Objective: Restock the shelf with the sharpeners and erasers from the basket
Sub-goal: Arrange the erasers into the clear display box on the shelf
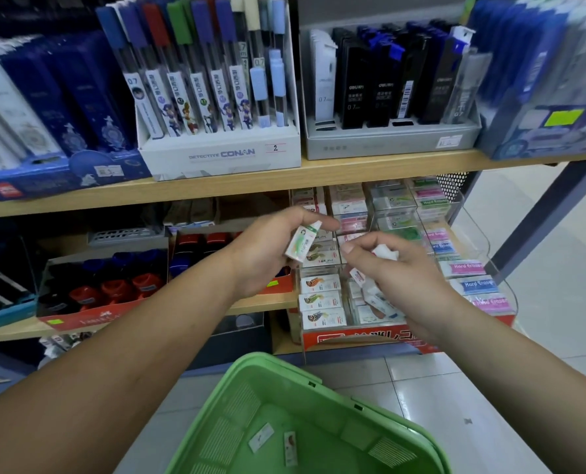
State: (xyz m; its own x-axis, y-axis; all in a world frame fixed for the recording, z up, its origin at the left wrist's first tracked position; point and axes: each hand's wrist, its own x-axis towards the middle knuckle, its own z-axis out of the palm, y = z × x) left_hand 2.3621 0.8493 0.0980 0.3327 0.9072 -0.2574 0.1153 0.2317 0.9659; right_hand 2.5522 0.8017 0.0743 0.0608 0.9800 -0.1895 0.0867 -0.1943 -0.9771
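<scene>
Grip: left hand (267, 249) pinches one green-print eraser (302, 242), long axis tilted, upper end pointing far and right. The fish-print column (320, 299) of the clear display tray (353, 338) lies just right of it; we judge this hand the nearer. The right hand (399, 273) clutches several small erasers (370, 289) over the tray's middle. Two loose erasers (290, 448) lie in the green basket (250, 371), near us.

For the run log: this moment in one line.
left hand holds green eraser | right hand holds erasers at tray | basket holds two items
</scene>
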